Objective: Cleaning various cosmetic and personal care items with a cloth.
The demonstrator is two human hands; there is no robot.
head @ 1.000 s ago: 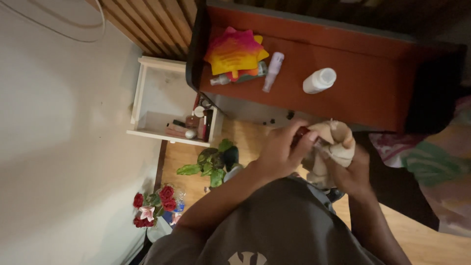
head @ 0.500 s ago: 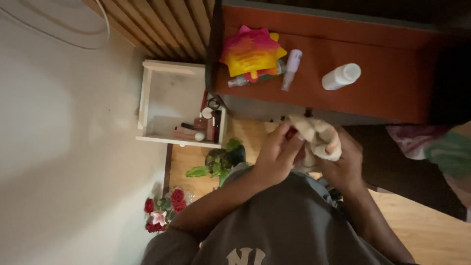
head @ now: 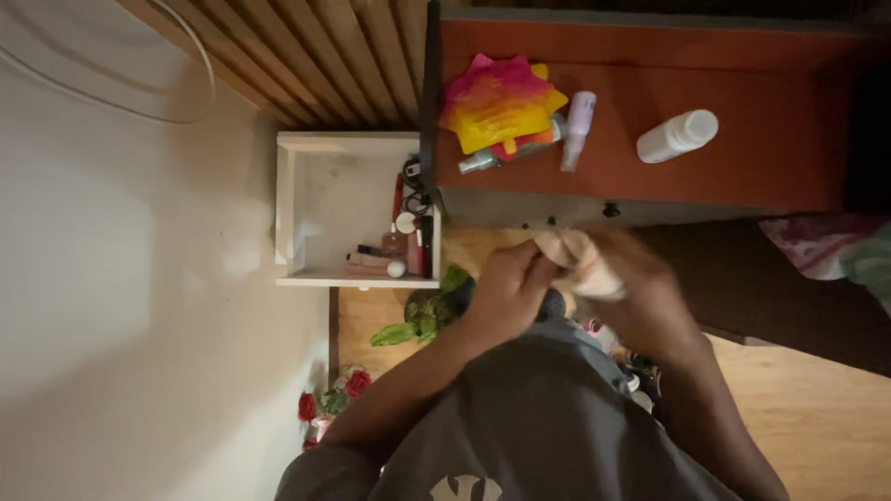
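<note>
Both hands meet in front of the chest, closed on a cloth.

The left hand [head: 506, 283] curls its fingers over the near left end of the pale cloth [head: 580, 260]; the right hand [head: 640, 278] wraps the right side, blurred. Both forearms run up from the near edge and converge, elbows apart, left arm bare to the grey sleeve.

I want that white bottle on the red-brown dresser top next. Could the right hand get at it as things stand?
Probably yes, once freed. The white bottle lies alone on the dresser top with nothing around it, but the right hand and left hand both grip a pale cloth.
</note>
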